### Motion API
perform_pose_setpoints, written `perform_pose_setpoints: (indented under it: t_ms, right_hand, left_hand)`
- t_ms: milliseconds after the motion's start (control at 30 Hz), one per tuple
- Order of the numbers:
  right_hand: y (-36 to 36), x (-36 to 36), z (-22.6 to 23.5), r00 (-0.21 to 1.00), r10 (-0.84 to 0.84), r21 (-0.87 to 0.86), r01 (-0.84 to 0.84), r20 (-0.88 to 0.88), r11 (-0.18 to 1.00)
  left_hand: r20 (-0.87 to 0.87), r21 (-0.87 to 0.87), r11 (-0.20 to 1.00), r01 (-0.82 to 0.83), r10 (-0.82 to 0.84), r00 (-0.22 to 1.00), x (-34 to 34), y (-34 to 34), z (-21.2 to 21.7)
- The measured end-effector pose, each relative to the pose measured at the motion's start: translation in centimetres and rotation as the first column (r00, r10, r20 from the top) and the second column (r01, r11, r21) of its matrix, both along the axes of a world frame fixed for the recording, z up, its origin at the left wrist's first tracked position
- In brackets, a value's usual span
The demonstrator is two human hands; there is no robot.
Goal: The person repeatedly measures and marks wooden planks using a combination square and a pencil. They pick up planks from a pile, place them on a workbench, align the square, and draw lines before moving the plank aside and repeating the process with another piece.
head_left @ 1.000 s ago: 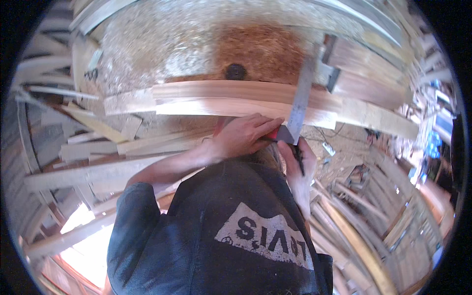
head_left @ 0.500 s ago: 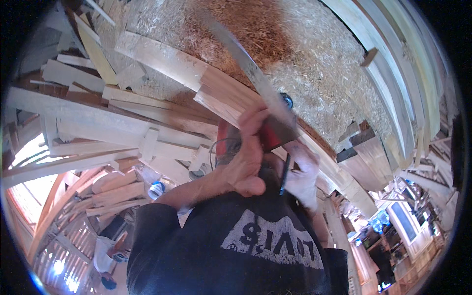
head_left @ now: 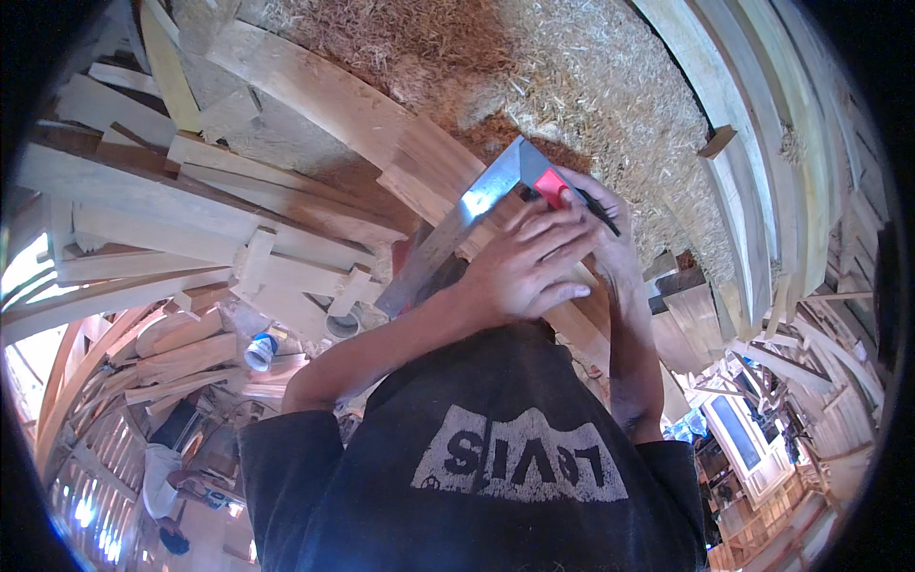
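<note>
A flat silver tool, which looks like a metal square (head_left: 457,221), slants across the middle, its long blade pointing down and left toward my body. Its red-patched corner end is at my hands. My right hand (head_left: 612,221) is closed round that end, partly hidden behind the left one. A thin dark stick, pencil-like (head_left: 600,214), pokes out at its fingers. My left hand (head_left: 534,259) lies across in front, fingers stretched out against the red end, thumb apart. Below them is a wooden board (head_left: 429,164) laid on a longer pale plank (head_left: 315,91).
Sawdust and shavings (head_left: 620,124) cover the ground beyond. Long curved-looking boards (head_left: 753,162) are stacked at right. Timber offcuts (head_left: 238,214) pile up at left, near a white-and-blue tub (head_left: 259,353) and a grey cup-like container (head_left: 341,326). Another person (head_left: 167,486) is at lower left.
The metal square has swung from pointing up and left to pointing down and left. My right hand has come up to its red end, and my left hand has moved right and flattened.
</note>
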State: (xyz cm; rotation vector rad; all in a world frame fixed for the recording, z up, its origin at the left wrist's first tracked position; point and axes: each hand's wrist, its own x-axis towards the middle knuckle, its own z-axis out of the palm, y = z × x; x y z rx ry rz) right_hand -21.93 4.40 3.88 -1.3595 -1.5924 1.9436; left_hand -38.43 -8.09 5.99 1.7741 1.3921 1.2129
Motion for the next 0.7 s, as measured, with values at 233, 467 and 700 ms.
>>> perform_pose_setpoints:
  t_ms: [233,467,700]
  right_hand:
    - [-1.0,0.8,-2.2,0.989,-0.020,-0.095,0.006,-0.145,0.995]
    - [-1.9,0.4,-2.5,0.970,-0.063,-0.070,0.048,-0.233,0.996]
    - [-2.1,0.4,-3.0,0.973,-0.118,-0.117,0.096,-0.198,0.988]
  left_hand:
    - [-0.234,-0.004,0.970,-0.243,0.235,0.943,-0.1,2.4,-3.6]
    - [-0.250,-0.047,0.964,-0.263,0.244,0.937,0.1,2.9,-3.7]
    - [-0.248,-0.071,0.961,-0.267,0.242,0.938,0.1,3.0,-3.5]
